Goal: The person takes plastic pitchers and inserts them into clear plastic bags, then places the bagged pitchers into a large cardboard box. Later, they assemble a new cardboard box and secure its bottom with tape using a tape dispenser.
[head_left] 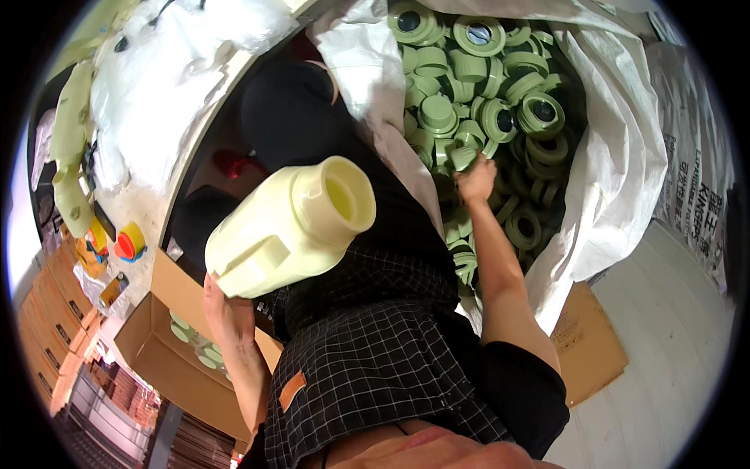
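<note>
My left hand point(227, 306) is closed around the lower end of a pale yellow-green plastic jug point(266, 227). The jug lies tilted over my lap, its open round mouth facing right and a recessed grip on its side. To the right, my right hand point(476, 181) reaches into a large white woven sack point(625, 148) full of sage-green plastic lids point(437, 115). Its fingers are closed on one green lid point(462, 156) at the top of the heap. Some lids in the heap show dark round centres.
At the left, a worktable point(144, 211) carries clear plastic bags point(176, 70), a roll of tape point(130, 241) and green jugs point(72, 141). An open cardboard box point(148, 336) with green-topped pieces stands below it. Right of the sack lie printed grey bags point(695, 156) and flat cardboard point(590, 344).
</note>
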Motion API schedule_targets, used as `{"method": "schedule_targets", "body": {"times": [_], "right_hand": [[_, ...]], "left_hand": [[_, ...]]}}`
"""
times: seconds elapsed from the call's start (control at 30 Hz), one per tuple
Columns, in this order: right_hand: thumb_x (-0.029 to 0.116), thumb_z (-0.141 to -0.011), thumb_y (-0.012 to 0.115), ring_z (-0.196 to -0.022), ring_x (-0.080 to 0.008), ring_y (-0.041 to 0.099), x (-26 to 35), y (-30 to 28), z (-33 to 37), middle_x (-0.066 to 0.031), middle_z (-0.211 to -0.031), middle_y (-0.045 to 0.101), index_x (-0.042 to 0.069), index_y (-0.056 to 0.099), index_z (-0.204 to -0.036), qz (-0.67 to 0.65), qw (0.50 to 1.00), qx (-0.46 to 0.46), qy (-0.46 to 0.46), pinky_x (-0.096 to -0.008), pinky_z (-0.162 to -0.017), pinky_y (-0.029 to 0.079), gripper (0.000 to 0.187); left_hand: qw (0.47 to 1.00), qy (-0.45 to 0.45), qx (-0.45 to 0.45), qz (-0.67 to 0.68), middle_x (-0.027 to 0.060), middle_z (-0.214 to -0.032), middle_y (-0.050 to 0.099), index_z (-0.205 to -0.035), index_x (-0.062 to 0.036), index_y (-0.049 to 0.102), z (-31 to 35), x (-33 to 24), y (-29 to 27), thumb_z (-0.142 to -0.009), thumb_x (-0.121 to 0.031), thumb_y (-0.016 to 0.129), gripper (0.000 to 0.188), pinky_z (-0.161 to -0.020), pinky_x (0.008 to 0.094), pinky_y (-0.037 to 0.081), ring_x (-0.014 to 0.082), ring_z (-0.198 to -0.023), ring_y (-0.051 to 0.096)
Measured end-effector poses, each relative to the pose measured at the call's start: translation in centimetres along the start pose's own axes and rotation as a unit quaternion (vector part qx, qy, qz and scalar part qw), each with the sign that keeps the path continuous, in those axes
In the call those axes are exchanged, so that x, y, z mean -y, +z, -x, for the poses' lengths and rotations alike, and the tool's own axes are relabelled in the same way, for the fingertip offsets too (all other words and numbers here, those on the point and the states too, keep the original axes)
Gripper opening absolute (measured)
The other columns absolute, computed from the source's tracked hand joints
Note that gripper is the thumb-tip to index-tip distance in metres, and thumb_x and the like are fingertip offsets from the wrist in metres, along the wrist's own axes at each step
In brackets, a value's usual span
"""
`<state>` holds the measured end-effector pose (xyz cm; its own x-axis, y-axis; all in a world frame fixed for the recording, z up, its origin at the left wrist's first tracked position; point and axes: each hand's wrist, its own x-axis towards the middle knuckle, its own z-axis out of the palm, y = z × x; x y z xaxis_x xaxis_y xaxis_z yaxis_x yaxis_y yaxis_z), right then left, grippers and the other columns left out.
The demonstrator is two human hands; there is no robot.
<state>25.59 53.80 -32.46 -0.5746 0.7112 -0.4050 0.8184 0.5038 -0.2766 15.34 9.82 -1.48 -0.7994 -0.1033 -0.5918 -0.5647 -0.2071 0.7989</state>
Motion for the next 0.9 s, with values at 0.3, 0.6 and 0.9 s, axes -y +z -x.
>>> {"method": "schedule_targets", "body": {"times": [0.3,0.6,0.9], "right_hand": [[0.029,-0.064,0.094,-0.125,-0.0333,0.049,19.5,-16.2,10.0,-0.017,-0.137,0.045,0.003,0.048,-0.139,-0.39,0.745,-0.051,-0.539,-0.0451,-0.104,0.042,0.092],[0.025,-0.087,0.074,-0.122,-0.0262,0.052,26.0,-17.4,12.3,-0.0165,-0.125,0.057,0.007,0.048,-0.124,-0.582,0.636,0.198,-0.466,-0.038,-0.104,0.041,0.049],[0.047,-0.096,0.062,-0.123,-0.0309,0.047,24.8,-13.8,17.4,-0.0193,-0.132,0.044,0.001,0.034,-0.142,-0.538,0.693,0.274,-0.394,-0.0414,-0.109,0.036,0.071]], "left_hand": [[0.996,0.005,0.025,0.08,0.0152,-0.132,0.063,-0.132,0.0005,0.053,0.2,-0.1,1.9,-0.101,-0.02,0.048,0.038,-0.102,0.0418,0.052,0.0263,-0.119,0.063],[0.99,0.039,-0.08,0.106,0.0162,-0.126,0.064,-0.125,0.0031,0.057,3.0,-0.3,2.1,-0.104,-0.018,0.047,0.031,-0.098,0.0427,0.052,0.0259,-0.115,0.063],[0.899,0.368,-0.21,-0.114,0.0171,-0.123,0.06,-0.127,0.0086,0.055,-1.0,-7.0,-3.3,-0.101,-0.027,0.052,0.044,-0.098,0.0409,0.049,0.0278,-0.111,0.06]]}}
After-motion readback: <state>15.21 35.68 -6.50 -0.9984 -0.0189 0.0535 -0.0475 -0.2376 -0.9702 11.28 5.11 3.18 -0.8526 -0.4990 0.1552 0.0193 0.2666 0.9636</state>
